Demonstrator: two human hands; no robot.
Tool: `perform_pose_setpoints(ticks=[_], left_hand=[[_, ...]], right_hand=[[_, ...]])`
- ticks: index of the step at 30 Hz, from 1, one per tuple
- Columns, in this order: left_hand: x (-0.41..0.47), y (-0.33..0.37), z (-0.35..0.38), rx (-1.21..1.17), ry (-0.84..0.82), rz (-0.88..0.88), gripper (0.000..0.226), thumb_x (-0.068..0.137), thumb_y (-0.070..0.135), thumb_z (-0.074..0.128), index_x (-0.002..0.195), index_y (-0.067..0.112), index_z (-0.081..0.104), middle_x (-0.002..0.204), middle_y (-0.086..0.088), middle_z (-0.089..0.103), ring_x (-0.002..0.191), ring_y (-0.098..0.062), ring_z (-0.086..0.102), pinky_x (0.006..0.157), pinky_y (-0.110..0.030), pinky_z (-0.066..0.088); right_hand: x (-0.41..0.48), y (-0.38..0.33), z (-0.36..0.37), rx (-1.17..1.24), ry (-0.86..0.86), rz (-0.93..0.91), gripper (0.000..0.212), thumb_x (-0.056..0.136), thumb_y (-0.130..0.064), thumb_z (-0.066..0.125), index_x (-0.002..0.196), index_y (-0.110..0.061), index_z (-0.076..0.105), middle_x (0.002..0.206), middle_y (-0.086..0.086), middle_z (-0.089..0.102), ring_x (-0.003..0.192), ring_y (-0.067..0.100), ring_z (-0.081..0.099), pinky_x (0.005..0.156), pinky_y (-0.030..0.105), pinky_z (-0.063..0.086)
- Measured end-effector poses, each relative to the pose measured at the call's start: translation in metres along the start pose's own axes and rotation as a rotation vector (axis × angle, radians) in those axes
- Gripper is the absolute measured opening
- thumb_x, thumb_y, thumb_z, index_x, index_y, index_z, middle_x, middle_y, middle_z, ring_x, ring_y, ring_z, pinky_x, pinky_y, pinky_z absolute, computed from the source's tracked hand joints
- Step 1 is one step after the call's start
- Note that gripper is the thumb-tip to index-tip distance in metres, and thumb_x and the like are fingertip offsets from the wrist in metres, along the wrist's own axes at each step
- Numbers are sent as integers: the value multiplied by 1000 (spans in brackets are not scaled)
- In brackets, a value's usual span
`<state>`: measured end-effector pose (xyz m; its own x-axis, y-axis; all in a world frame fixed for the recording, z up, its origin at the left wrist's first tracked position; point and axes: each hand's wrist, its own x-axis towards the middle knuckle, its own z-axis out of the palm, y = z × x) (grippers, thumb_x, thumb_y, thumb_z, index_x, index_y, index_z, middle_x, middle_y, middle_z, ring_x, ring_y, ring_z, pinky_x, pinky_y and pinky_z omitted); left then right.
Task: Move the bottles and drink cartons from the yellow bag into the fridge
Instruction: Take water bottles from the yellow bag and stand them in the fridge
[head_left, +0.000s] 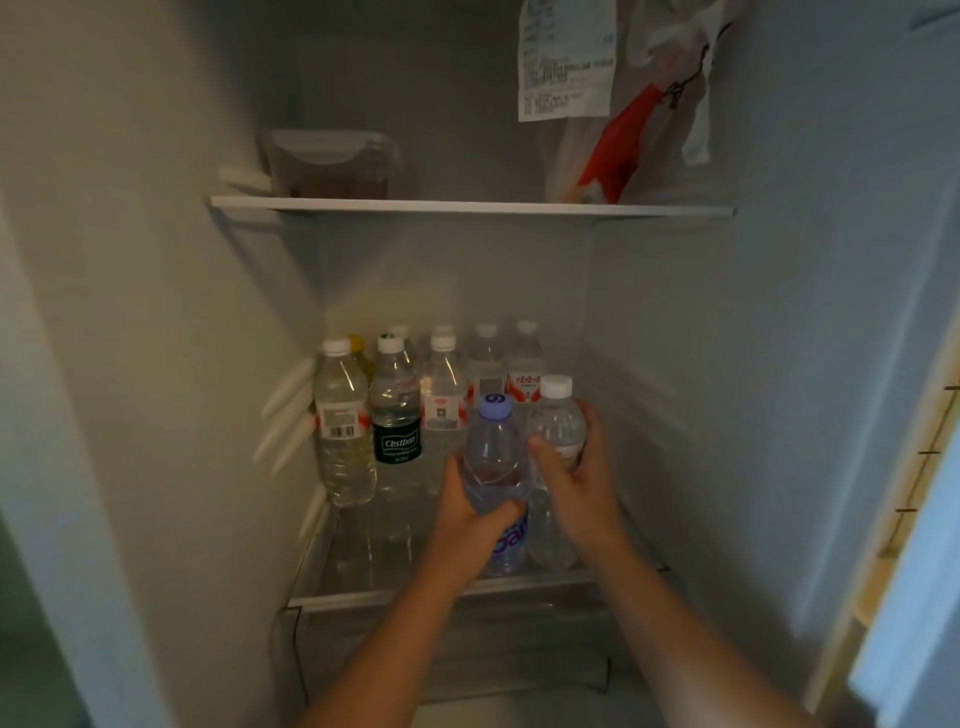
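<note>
Entry, placing step: left hand (465, 525) clasped a blue-capped bottle (493, 447) and right hand (574, 486) a white-capped bottle (558, 421), both upright at five o'clock on the fridge shelf (363, 597), stored bottles (395, 410) ranged behind from nine to one; next, I judged, both wanted seating and releasing.

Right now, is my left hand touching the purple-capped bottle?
Touching. The head view shows the left hand wrapped round the purple-capped bottle, with its fingers curled across the clear body just above the blue lettering.
</note>
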<state>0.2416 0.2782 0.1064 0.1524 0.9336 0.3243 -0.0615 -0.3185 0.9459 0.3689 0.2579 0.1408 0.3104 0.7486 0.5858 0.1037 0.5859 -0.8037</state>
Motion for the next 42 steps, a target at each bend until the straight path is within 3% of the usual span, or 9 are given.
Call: perform_pose_setpoints(ticks=[5, 10, 13, 18, 20, 22, 25, 34, 42], left_hand=[[17, -10, 1, 37, -34, -30, 64, 79, 9, 79, 130, 30, 46, 123, 7, 63, 114, -13, 62, 95, -36, 55], [17, -17, -8, 74, -139, -16, 69, 82, 13, 78, 129, 45, 40, 125, 17, 60, 110, 2, 61, 92, -25, 53], [13, -24, -16, 189, -196, -12, 78, 78, 14, 81, 133, 43, 33, 128, 21, 55, 114, 6, 57, 88, -14, 49], [0, -40, -27, 359, -147, -47, 79, 57, 40, 90, 122, 43, 44, 122, 14, 59, 107, -3, 63, 88, -27, 56], [-4, -43, -29, 422, -78, -63, 73, 58, 41, 91, 115, 35, 47, 112, 9, 58, 97, -4, 63, 79, -23, 55], [-8, -43, -30, 467, -12, -86, 58, 62, 32, 92, 99, 27, 47, 96, 4, 58, 81, -5, 61, 66, -23, 49], [-9, -43, -30, 518, -4, -122, 46, 66, 24, 90, 85, 20, 48, 79, 0, 60, 69, -11, 60, 60, -27, 49], [17, -41, -17, 585, 53, -175, 31, 75, 17, 83, 78, 16, 52, 76, -3, 63, 69, -13, 60, 58, -24, 41], [44, -46, 1, 615, 166, -183, 28, 84, 19, 75, 73, 20, 50, 81, 0, 63, 80, -19, 63, 59, -25, 39]], right_hand=[[13, 13, -3, -78, -12, 34, 46, 94, -2, 60, 129, -27, 43, 115, -14, 65, 103, 3, 66, 84, 20, 54], [5, 19, -15, -101, -81, 103, 42, 99, -9, 54, 138, -16, 41, 124, -3, 61, 106, -1, 63, 83, 12, 49], [-10, 27, -23, -149, -141, 149, 45, 101, -19, 50, 144, -22, 38, 134, -12, 56, 116, -10, 55, 90, 4, 41], [-30, 43, -35, -292, -226, 188, 51, 101, -20, 52, 144, -35, 31, 139, -31, 41, 123, -24, 38, 97, -2, 29], [-31, 50, -42, -375, -234, 203, 55, 99, -21, 56, 147, -33, 32, 141, -27, 42, 127, -19, 39, 102, 3, 31], [-34, 57, -49, -508, -227, 228, 58, 94, -21, 64, 146, -30, 39, 141, -13, 48, 129, 0, 46, 108, 23, 39], [-43, 62, -55, -701, -197, 262, 57, 84, -17, 71, 136, -26, 51, 122, 2, 52, 114, 21, 57, 99, 44, 49], [-15, 81, -43, -765, -175, 320, 32, 85, -15, 70, 116, -19, 64, 108, 6, 62, 100, 21, 62, 81, 30, 47], [29, 119, -24, -889, -154, 358, 56, 85, -27, 71, 135, -9, 54, 131, 17, 57, 118, 33, 55, 97, 40, 47]])
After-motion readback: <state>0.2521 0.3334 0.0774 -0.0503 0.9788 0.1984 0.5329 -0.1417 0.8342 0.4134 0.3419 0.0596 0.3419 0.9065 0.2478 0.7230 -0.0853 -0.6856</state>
